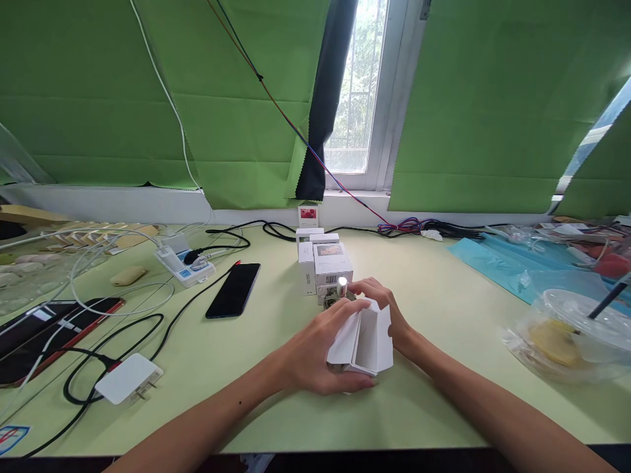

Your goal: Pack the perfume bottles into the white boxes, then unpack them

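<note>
On the worktop [438, 309], right of the phone [233, 290], the left hand [315, 355] pinches an open white box [365, 338] between thumb and fingers, its mouth turned near, probably to keep the inside in view. Far of it cartons [334, 264] stand close together, perhaps to save room, and a shiny-topped thing [342, 285] is too covered to make out. The right hand [378, 293] is partly behind the box, so I cannot tell its grip.

the left hand [323, 351] grips an open white box [365, 341] — flaps spread — and the right hand [378, 295] is behind it, near white cartons [334, 260]; a dark phone [233, 291] lies further left.
</note>
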Demonstrator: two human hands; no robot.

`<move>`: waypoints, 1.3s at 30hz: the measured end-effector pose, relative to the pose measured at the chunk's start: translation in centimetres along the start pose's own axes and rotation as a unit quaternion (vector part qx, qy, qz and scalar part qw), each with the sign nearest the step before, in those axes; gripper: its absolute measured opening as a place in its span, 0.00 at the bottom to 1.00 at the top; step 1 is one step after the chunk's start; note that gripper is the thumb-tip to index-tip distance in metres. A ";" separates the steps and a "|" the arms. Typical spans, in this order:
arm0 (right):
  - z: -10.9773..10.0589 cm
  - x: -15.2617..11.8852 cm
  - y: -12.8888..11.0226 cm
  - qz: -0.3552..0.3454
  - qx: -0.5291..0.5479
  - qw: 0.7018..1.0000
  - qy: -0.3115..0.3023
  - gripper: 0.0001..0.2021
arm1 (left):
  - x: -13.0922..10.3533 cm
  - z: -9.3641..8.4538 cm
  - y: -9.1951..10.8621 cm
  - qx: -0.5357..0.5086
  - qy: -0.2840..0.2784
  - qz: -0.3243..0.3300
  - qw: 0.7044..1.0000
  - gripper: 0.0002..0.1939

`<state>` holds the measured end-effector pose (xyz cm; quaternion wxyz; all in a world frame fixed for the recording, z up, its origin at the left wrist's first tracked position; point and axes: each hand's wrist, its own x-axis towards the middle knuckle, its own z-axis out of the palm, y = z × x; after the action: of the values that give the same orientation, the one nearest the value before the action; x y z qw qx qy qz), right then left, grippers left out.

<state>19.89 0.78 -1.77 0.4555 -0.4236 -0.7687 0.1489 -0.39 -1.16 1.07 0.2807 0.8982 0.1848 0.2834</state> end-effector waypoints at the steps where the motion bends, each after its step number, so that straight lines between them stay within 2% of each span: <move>1: 0.0 0.0 0.1 -0.001 -0.003 1.000 -0.004 0.08 | 0.0 0.0 -0.1 0.005 0.003 0.005 1.000 0.46; 6: -0.5 0.1 0.4 -0.020 -0.014 0.999 -0.025 0.12 | 0.1 -0.4 -0.2 0.037 0.015 0.026 0.999 0.45; 16: -1.9 0.7 1.0 -0.057 -0.083 0.994 -0.044 0.21 | 0.2 -1.1 -0.2 0.093 0.056 0.006 0.994 0.41; 24: -2.6 0.7 2.0 -0.065 -0.069 0.994 -0.051 0.18 | 0.3 -1.8 0.2 0.120 0.055 -0.055 0.990 0.38; 30: -3.5 0.8 1.8 -0.052 -0.066 0.995 -0.060 0.19 | 0.5 -2.0 0.5 0.132 0.059 -0.065 0.987 0.36; 39: -3.7 1.0 1.9 -0.065 -0.073 0.993 -0.062 0.15 | 0.5 -1.9 0.1 0.170 0.082 -0.096 0.977 0.34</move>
<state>23.68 2.09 -0.39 0.3836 -0.3952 -0.8300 0.0883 -1.13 -0.25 2.62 0.1335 0.8848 0.3379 0.2919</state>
